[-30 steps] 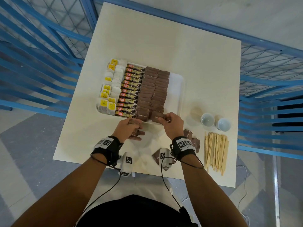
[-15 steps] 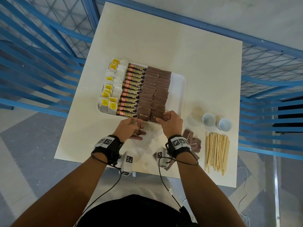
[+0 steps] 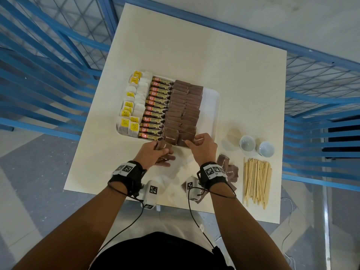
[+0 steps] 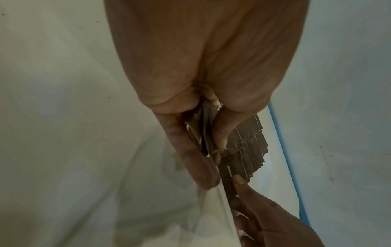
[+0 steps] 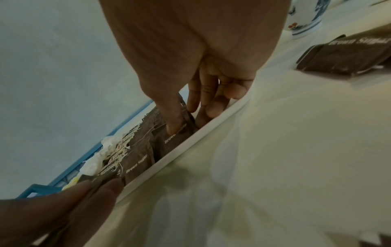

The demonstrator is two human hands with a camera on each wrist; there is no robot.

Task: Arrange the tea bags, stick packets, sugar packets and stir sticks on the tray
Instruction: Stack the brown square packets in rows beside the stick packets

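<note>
A white tray [image 3: 211, 106] holds tea bags [image 3: 134, 106] at its left, a column of stick packets [image 3: 155, 108] and two columns of brown sugar packets [image 3: 183, 108]. My left hand [image 3: 165, 152] grips a small stack of brown sugar packets [image 3: 163, 146] just before the tray's near rim; the left wrist view shows the stack [image 4: 203, 133] between thumb and fingers. My right hand [image 3: 191, 140] pinches the nearest sugar packet [image 3: 185, 138] of the right column, thumb on its front [image 5: 182, 132]. The stir sticks [image 3: 256, 180] lie on the table at the right.
Loose brown sugar packets [image 3: 229, 170] lie beside my right wrist. Two small white cups [image 3: 247, 143] stand right of the tray, beyond the sticks. Pale packets [image 3: 169, 184] lie near the table's front edge. Blue railings [image 3: 48, 84] enclose the table.
Both hands stay at the tray's near rim. The right hand has shifted only slightly, keeping its pinch on the packet; the left hand still holds its stack.
</note>
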